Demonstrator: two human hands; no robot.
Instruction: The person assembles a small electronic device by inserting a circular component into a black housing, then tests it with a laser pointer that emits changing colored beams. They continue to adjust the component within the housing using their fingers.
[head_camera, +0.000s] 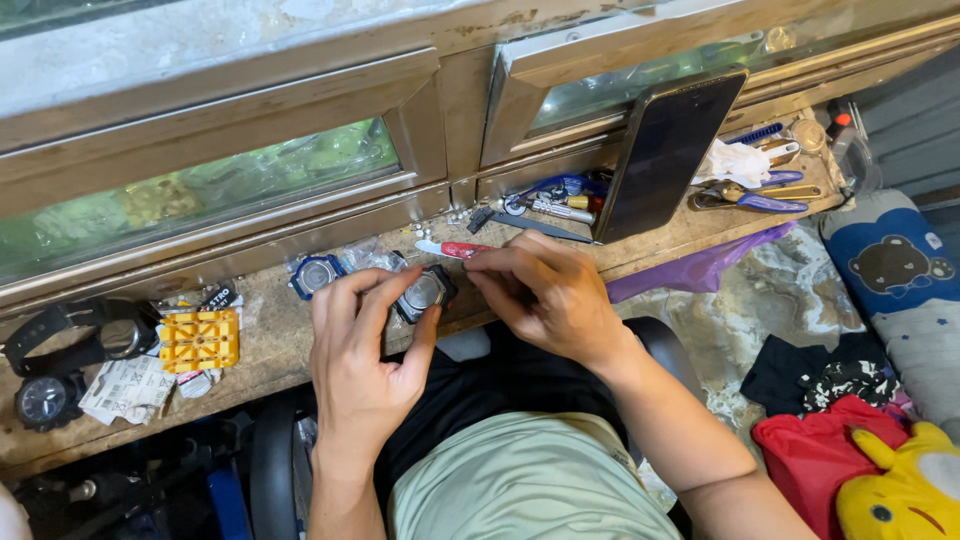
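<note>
While the watch case (424, 292) sits face down near the front edge of the wooden workbench (270, 335), its round metal back showing, the left hand (362, 350) pinches it between thumb and fingers and steadies it. The right hand (545, 290) closes narrowly around a red-handled tool (452, 248), whose tip seems to rest at the case's far right rim, though the contact point is hidden by fingers. The work looks to be at the stage of prying at the case back; the next move would call for firm holding and a small, controlled lever so the tip does not slip. Just left lies a blue watch bezel (315, 273), farther left a yellow case holder (200, 340) and black wristwatches (75, 350). A dark phone (668, 150) leans far right, with pliers (750, 198) beyond.
</note>
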